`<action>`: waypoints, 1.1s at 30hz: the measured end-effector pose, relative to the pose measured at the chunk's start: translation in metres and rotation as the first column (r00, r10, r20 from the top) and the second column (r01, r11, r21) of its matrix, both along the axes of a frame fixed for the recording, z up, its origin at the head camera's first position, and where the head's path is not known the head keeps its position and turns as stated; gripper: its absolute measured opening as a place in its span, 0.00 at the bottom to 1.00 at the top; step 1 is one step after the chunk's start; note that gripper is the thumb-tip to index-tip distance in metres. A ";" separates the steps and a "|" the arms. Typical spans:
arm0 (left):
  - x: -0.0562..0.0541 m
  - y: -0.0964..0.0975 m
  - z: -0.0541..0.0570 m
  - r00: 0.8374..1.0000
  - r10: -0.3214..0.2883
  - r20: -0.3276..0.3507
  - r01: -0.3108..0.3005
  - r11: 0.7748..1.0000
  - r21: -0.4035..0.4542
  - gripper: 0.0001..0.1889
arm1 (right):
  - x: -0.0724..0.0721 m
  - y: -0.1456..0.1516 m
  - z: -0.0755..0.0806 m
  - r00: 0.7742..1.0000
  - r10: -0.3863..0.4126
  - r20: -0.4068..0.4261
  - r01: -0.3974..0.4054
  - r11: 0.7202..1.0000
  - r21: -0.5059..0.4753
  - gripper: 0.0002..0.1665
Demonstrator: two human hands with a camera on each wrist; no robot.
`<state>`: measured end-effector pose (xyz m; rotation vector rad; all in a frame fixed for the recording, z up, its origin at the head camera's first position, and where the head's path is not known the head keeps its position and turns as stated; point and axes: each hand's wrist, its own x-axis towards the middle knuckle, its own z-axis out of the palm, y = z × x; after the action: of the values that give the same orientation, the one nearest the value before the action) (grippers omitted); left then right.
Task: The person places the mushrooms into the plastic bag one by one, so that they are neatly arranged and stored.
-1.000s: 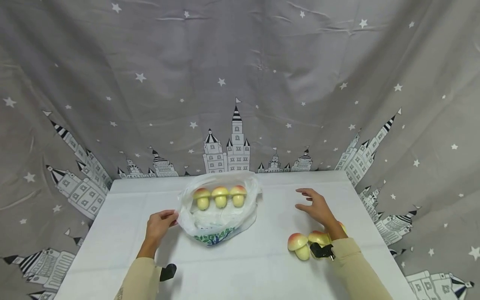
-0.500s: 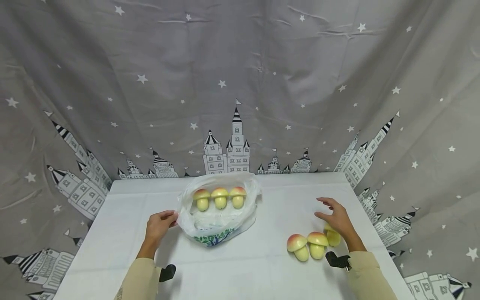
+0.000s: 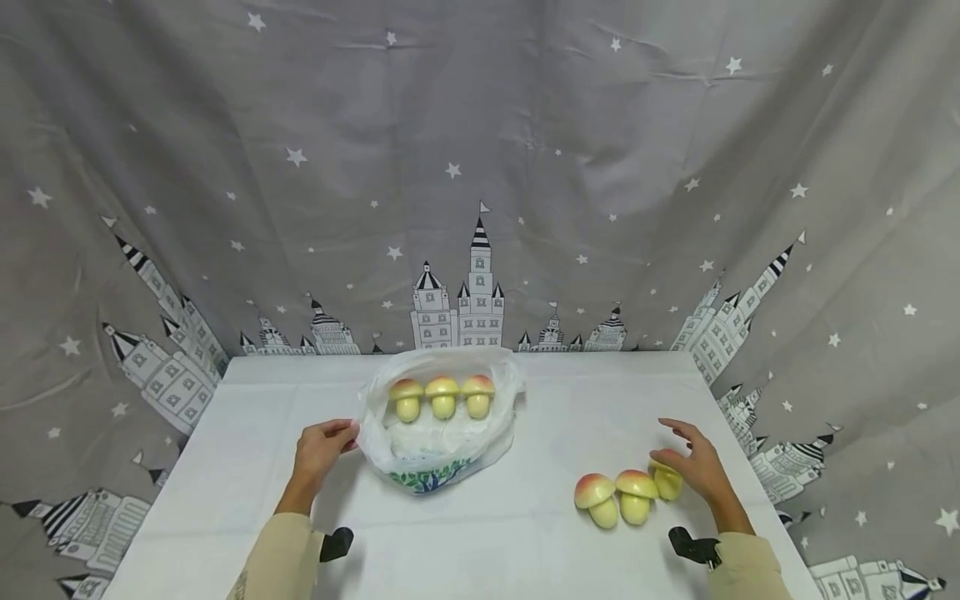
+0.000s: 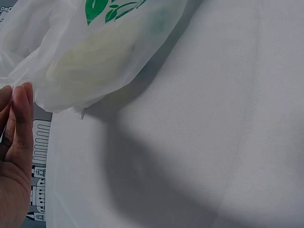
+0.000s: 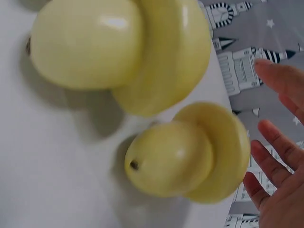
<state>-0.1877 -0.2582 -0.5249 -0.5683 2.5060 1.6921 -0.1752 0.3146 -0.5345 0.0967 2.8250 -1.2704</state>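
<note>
My left hand [image 3: 318,457] pinches the left rim of a white plastic bag [image 3: 491,450] with a green tree print. In the left wrist view the thumb and fingers meet on the thin film of the bag [image 4: 57,71]. Three yellow toy mushrooms with reddish caps, the middle one [image 3: 443,397] among them, lie in a row inside the bag's mouth. At the right, my right hand [image 3: 703,467] hovers beside the rightmost loose mushroom [image 3: 666,482], fingers spread and thumb apart. In the right wrist view nothing is between those fingers and the nearest mushroom [image 5: 171,159].
Two more loose mushrooms, the left one [image 3: 597,500] and the middle one [image 3: 636,497], lie side by side on the white-covered table [image 3: 465,542]. Behind the table hangs a grey curtain [image 3: 525,167] printed with castles and stars.
My right hand has moved right and toward me, from above the table to beside the rightmost loose mushroom. The left hand and bag have stayed in place.
</note>
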 end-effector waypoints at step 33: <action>0.005 -0.001 -0.002 1.000 0.019 -0.016 -0.019 1.000 -0.001 0.18 | 0.019 0.011 -0.029 0.996 -0.008 0.089 0.011 0.999 -0.034 0.32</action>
<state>-0.1827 -0.2590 -0.5265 -0.5831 2.5211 1.7090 -0.1558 0.3258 -0.5631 0.1615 2.7310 -1.2821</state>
